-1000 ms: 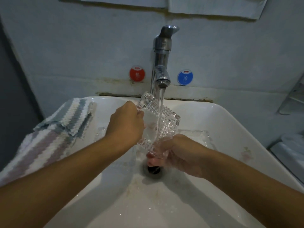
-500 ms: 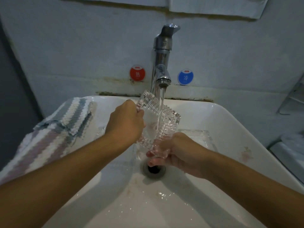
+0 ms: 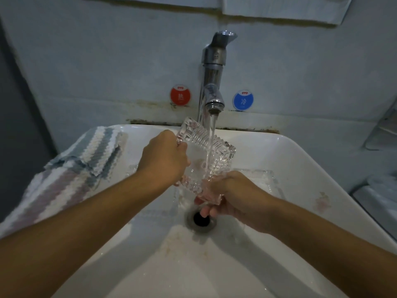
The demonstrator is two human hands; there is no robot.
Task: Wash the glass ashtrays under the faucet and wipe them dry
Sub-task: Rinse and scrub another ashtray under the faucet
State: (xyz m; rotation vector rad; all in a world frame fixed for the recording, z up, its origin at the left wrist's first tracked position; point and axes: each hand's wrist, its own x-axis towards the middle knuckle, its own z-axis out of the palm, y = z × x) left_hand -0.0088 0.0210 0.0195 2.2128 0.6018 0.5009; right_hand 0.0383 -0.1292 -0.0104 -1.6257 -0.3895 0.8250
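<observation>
Both hands (image 3: pixel 163 157) still grip ashtray (image 3: pixel 206 160) under stream, pos. unchanged.

Both my forearms reach in from the bottom corners and meet near the middle. My left hand (image 3: pixel 164 157) shows its back to me, knuckles up, fingers curled round the upper left edge of the ashtray (image 3: pixel 204 160), thumb on the near side. My right hand (image 3: pixel 228 195) sits lower, wrist bent, fingers wrapped under the ashtray's bottom corner, fingertips (image 3: pixel 205 212) poking out beneath. The ashtray is tilted between them.
</observation>
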